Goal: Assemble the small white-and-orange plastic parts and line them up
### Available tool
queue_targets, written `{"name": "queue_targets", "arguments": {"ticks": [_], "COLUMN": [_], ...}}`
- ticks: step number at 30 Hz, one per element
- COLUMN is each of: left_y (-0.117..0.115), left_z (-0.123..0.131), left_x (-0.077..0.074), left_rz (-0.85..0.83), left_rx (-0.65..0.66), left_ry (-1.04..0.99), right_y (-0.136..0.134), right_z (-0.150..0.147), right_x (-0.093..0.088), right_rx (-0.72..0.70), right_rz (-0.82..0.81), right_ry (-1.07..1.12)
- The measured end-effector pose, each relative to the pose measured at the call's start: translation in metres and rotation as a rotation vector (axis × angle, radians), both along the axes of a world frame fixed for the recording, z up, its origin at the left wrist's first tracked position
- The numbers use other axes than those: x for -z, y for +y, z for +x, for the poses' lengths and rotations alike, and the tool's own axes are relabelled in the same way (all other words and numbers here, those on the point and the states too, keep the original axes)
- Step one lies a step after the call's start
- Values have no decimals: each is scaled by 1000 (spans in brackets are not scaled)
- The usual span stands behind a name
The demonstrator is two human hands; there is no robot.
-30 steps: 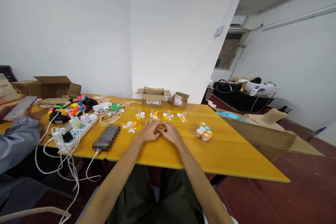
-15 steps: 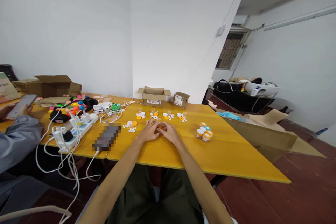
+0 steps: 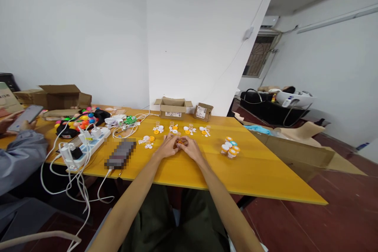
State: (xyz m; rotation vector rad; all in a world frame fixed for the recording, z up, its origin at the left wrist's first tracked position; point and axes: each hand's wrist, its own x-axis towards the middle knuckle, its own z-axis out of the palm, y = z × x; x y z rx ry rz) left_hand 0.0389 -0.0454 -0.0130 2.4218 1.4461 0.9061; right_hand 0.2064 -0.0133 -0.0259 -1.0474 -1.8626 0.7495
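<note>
Both of my hands meet over the yellow table, fingers curled inward. Between the fingertips of my left hand and my right hand is a small orange plastic piece, mostly hidden by the fingers. Just left of my left hand lies a group of white toothed discs with an orange ring. Beyond the hands, more groups hold clear cups, orange rings and white discs. To the right, several small clear jars with orange, white and blue lids stand clustered.
Two open cardboard boxes stand against the wall. At left are a blurred dark phone-like device, a white power strip with tangled cables and colourful toys. A person in grey sleeves holds a phone.
My fingers have shifted slightly around the orange piece, with both hands staying in nearly the same place. The jars and groups of parts have not moved.
</note>
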Motion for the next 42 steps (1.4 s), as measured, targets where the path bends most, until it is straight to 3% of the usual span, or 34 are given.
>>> {"name": "queue_targets", "arguments": {"ticks": [8, 17, 23, 30, 34, 38, 42], "left_y": [-1, 1, 1, 1, 1, 1, -1], "left_z": [0, 1, 0, 0, -1, -1, 1], "left_x": [-1, -2, -3, -3, -1, -2, -4], "left_rz": [-7, -25, -16, -23, -9, -1, -19], "left_rx": [-9, -31, -22, -11, -12, -6, -6], "left_ry": [-23, -22, 38, 21, 9, 25, 30], "right_y": [-2, 8, 19, 25, 23, 20, 16], "right_z": [-2, 4, 13, 22, 20, 18, 19], "right_x": [-2, 2, 6, 15, 21, 21, 17], "right_rx": [39, 33, 135, 268, 236, 234, 327], "right_rz": [-23, -13, -86, 59, 158, 194, 187], "right_ry": [49, 275, 361, 38, -157, -244, -277]}}
